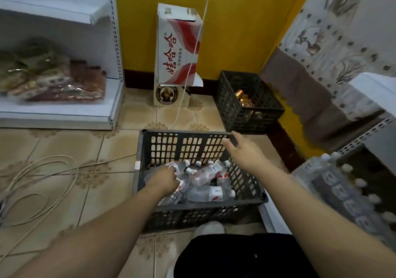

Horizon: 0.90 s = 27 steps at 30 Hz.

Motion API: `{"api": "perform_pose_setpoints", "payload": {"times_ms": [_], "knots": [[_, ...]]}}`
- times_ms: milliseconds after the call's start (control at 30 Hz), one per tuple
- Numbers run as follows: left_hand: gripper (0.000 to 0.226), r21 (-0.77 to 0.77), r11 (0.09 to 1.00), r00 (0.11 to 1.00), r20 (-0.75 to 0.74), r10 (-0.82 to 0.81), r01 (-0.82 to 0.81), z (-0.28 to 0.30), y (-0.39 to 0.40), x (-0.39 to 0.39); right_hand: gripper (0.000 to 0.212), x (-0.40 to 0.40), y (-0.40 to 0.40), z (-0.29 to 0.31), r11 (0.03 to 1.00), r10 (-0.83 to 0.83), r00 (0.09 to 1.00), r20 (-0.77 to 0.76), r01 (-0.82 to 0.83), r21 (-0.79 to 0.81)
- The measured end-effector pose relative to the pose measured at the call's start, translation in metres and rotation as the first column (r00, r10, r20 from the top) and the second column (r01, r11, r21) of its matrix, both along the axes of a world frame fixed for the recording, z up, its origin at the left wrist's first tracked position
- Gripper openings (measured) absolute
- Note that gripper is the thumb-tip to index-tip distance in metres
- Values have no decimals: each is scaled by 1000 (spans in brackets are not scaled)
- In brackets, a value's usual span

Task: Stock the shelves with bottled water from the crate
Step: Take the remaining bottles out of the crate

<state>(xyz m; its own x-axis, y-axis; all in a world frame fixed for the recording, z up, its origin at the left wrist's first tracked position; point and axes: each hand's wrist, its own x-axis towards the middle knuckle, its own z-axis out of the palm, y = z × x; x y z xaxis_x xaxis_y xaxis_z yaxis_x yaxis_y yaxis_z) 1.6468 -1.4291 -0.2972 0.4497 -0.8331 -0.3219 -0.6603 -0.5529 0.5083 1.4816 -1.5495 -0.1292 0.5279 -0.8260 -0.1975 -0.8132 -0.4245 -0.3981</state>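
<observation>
So left hand (166,179) grips a red-and-white-labelled bottle (179,167) inside the crate (147,149), right hand (243,152) spread open above it, label text too blurry.

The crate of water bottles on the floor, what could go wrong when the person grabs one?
The bottles lie loosely piled in the crate, so pulling out the one the left hand holds may make others roll or shift. The white cable lies in loops on the floor beside the crate and might trip someone. The bottles on the shelf at the right stand close together, so adding one could knock a neighbour over.
</observation>
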Motion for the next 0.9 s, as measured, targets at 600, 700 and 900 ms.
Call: {"api": "perform_pose_setpoints", "payload": {"times_ms": [600, 700, 900], "knots": [[97, 421, 900, 965, -166, 201, -115, -198, -103, 18, 64, 41, -66, -199, 930, 182, 909, -374, -35, 366], [110, 372, 899, 960, -62, 274, -232, -215, -100, 14, 64, 37, -63, -212, 922, 197, 906, -375, -41, 385], [101, 189, 939, 894, -301, 333, -286, -209, -90, 13, 64, 34, -69, -213, 907, 138, 919, -368, 32, 419]]}}
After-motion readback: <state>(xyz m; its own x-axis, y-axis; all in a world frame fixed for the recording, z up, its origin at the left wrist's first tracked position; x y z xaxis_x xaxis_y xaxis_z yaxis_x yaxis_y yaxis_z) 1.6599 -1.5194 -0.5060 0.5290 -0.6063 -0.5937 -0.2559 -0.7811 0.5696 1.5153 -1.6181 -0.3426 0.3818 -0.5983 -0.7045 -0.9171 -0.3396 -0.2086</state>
